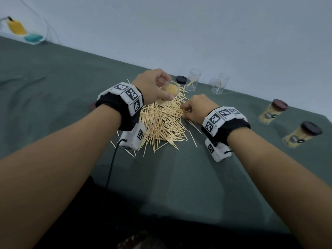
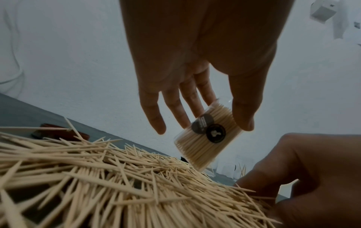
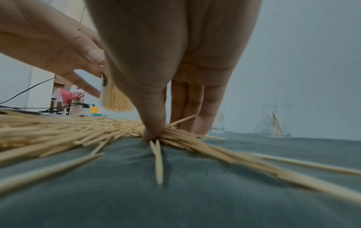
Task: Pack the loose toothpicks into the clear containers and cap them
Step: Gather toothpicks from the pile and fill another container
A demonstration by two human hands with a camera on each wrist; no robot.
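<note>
R hand (image 3: 175, 86) grip: thumb and fingers closed together on a small bunch of toothpicks (image 3: 170, 135) at the right fringe of the pile (image 1: 161, 123), fingertips pressed down to the green cloth of the counter (image 1: 179, 186). L hand (image 1: 154, 87) grip: thumb and fingers clamped round a clear container (image 2: 209, 137), mouth open, tilted, already near full of picks, held just above the far side of the pile, close beside the R hand.

To do this step well, my read: squeeze the bunch so picks lie parallel before lifting; a few stick out crosswise and would likely snag the rim. Take a small bunch, since little room looks left in the container. Tip the mouth toward the R hand, feed points-first, then tap to settle.

Outward: two nearly empty clear containers (image 1: 193, 81) stand toward the counter's far edge, a dark cap (image 1: 181, 79) just beside the left one. Two filled, capped containers (image 1: 273, 112) sit toward the right edge, well apart from the pile. Another cap (image 2: 60, 132) lies past the pile's left side.
</note>
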